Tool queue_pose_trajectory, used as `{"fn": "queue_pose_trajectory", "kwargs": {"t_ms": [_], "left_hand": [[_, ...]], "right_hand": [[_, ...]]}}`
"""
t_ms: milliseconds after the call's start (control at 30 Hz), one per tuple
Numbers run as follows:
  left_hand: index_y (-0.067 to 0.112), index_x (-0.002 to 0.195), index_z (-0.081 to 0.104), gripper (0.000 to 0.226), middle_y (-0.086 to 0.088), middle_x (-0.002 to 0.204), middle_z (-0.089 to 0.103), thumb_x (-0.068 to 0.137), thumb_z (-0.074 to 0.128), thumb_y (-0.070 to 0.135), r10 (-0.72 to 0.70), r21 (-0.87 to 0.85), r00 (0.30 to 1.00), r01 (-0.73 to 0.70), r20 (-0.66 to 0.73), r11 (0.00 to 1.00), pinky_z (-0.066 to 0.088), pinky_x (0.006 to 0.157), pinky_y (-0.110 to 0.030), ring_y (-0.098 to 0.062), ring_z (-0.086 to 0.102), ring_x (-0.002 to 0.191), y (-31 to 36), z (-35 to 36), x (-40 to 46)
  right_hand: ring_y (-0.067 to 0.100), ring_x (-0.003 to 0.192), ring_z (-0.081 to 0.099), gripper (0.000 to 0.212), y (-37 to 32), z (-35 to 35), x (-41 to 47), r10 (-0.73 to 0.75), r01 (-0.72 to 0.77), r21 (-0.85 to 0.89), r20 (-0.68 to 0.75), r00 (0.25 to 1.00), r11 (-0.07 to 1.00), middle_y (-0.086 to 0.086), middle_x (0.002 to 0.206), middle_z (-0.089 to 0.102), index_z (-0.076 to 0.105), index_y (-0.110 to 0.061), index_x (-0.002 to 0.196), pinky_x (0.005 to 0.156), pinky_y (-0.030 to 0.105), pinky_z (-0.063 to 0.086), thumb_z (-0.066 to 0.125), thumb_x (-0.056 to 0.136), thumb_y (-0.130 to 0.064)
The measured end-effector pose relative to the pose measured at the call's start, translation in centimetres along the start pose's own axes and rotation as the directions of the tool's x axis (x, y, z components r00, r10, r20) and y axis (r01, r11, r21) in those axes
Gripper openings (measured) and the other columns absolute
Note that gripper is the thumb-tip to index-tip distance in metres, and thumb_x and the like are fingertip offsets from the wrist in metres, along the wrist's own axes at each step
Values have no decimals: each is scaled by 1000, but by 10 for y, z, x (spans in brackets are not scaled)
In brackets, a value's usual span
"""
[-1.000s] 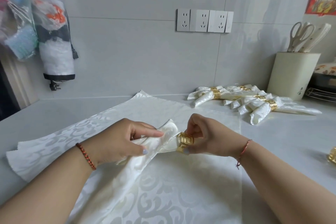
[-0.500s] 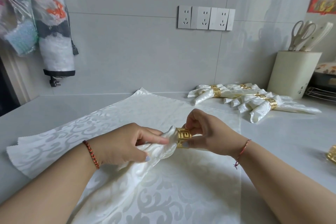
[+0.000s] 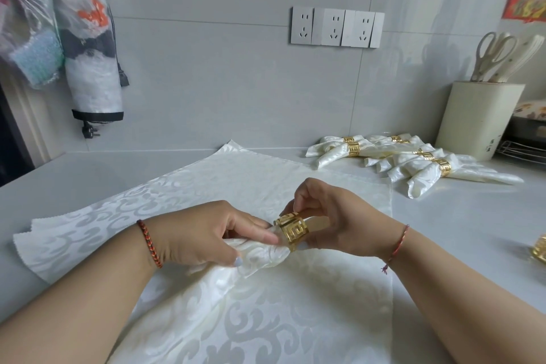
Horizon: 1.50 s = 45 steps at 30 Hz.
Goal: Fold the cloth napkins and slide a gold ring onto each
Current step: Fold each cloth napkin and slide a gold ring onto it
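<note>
A cream damask napkin (image 3: 260, 254), bunched into a roll, lies at the centre of the counter on top of flat napkins (image 3: 242, 183). My left hand (image 3: 204, 233) grips the bunched end. My right hand (image 3: 334, 219) pinches a gold ring (image 3: 291, 229) with a key pattern, held at the tip of the roll, with the cloth just entering it. Several finished napkins with gold rings (image 3: 413, 159) lie in a pile at the back right.
A cream utensil holder (image 3: 478, 118) with scissors stands at the back right. A wire rack (image 3: 523, 151) sits beside it. Another gold ring (image 3: 539, 248) shows at the right edge. Plastic bags (image 3: 85, 47) hang on the left wall. Wall sockets (image 3: 336, 28) sit above the counter.
My right hand has brought the ring onto the tip of the bunched napkin, and the ring has turned so its patterned side faces me. My left hand keeps its grip on the cloth.
</note>
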<state>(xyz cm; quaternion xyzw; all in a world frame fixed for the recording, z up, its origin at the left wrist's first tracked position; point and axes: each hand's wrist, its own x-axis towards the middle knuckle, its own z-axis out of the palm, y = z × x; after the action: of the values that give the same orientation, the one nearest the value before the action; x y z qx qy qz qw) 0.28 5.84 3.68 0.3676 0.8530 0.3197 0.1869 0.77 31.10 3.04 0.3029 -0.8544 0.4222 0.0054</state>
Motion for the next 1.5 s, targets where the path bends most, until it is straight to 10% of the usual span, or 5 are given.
{"fn": "queue_pose_trajectory", "kwargs": {"t_ms": [167,433,867,1300,1500], "left_hand": [[53,109,66,57,10,123,67,72,64,10,-25,-52,993,20,-116,998,37,109,-49,-22,56,123,1,-1,-3],[49,103,70,54,25,116,65,69,66,7,-46,-116,988,29,-145,993,41,107,-27,2,59,115,2,3,1],[37,86,78,27,-32,103,65,64,76,22,-45,-148,945,-4,-324,989,47,88,-43,-49,59,100,-4,4,6],[21,70,71,14,-10,77,68,61,75,11,-22,-207,906,-72,-422,976,47,70,-41,-30,56,71,-9,7,10],[16,110,56,52,-1,112,67,62,73,27,-190,-402,933,55,-306,914,52,78,-27,-13,65,82,-1,6,24]], "right_hand": [[8,95,68,45,-2,0,1,-12,12,-4,-27,1000,1000,-1,104,71,50,-20,93,87,31,55,85,68,-10],[7,94,69,49,0,5,5,-28,28,9,-2,1000,1000,0,102,71,51,-19,97,84,23,54,86,65,-7],[10,88,66,25,7,-4,5,67,-54,137,-94,993,989,-3,98,68,61,-19,102,79,29,54,74,81,-17],[-2,44,42,25,17,17,18,206,-234,-112,-218,954,966,-10,60,51,54,-18,76,42,8,31,46,97,-28],[2,48,42,23,18,17,20,241,-268,-66,-274,931,961,-7,60,53,58,-14,80,43,11,33,47,97,-25]]}}
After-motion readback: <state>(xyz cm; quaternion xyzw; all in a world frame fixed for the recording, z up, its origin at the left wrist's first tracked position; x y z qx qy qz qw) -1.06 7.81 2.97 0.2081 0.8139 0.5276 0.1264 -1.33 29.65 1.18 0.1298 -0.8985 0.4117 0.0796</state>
